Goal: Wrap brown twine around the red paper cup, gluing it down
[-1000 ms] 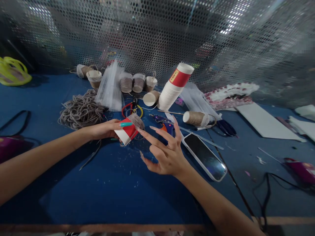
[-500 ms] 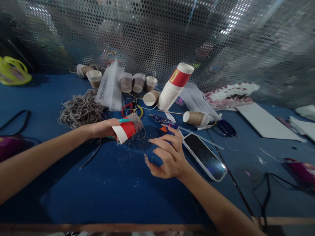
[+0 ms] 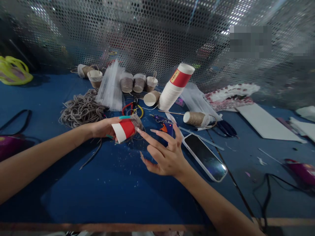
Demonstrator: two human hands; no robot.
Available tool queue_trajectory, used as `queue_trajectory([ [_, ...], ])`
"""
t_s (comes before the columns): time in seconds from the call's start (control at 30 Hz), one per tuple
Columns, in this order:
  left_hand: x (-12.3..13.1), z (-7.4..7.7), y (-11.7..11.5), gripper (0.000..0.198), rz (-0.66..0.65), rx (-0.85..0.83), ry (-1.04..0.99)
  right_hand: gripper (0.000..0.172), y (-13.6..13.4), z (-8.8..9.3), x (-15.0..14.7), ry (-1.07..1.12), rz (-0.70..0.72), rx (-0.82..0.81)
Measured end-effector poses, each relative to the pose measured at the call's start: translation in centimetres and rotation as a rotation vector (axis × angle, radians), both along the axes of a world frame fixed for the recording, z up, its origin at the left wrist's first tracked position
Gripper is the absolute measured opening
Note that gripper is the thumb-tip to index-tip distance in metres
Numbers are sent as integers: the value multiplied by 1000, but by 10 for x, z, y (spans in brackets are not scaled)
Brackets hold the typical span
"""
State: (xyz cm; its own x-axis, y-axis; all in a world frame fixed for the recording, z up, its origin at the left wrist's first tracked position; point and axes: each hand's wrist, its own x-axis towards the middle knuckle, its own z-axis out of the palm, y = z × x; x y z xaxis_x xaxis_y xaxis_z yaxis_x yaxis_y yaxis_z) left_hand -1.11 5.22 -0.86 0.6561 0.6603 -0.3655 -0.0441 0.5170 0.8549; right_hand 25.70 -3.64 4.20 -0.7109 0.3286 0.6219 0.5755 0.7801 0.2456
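My left hand [image 3: 105, 127] is closed around a red and white paper cup [image 3: 124, 129], tilted on its side above the blue table. Grey-brown cord [image 3: 137, 122] is wound around the cup's far end. To its right, my right hand [image 3: 164, 152] has its fingers spread and holds nothing. Its index fingertip reaches the edge of the wound cord; whether it touches, I cannot tell. Just behind the right fingers lies a blue glue gun [image 3: 168, 127] with an orange trigger. Scissors [image 3: 133, 108] with red and yellow handles lie beyond the cup.
A heap of grey cord [image 3: 82, 109] lies at left. Behind stand a tall leaning stack of paper cups [image 3: 169, 93], several cord-wrapped cups [image 3: 126, 83] and clear plastic strips [image 3: 110, 90]. A phone [image 3: 205, 157] lies right of my right hand, below a cord-wrapped cup [image 3: 194, 118]. Perforated metal [image 3: 147, 36] closes the back.
My right hand has moved left and slightly up, its index finger stretching to the cord on the cup. My left hand keeps its hold, the cup almost still.
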Motion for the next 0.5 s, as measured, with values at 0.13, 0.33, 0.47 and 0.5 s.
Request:
queue_trajectory([
  [0.13, -2, -4, 4, 60, 42, -45, 6, 18, 0, 1, 0, -8, 10, 25],
  [0.33, -3, -7, 8, 54, 62, -93, -48, 16, 1, 0, 3, 4, 50, 123],
  [0.47, -3, -7, 6, 58, 60, -81, -74, 14, 0, -4, -1, 35, 45, 62],
  [0.5, -3, -7, 6, 59, 58, -82, -84, 12, 0, -4, -2, 26, 27, 38],
])
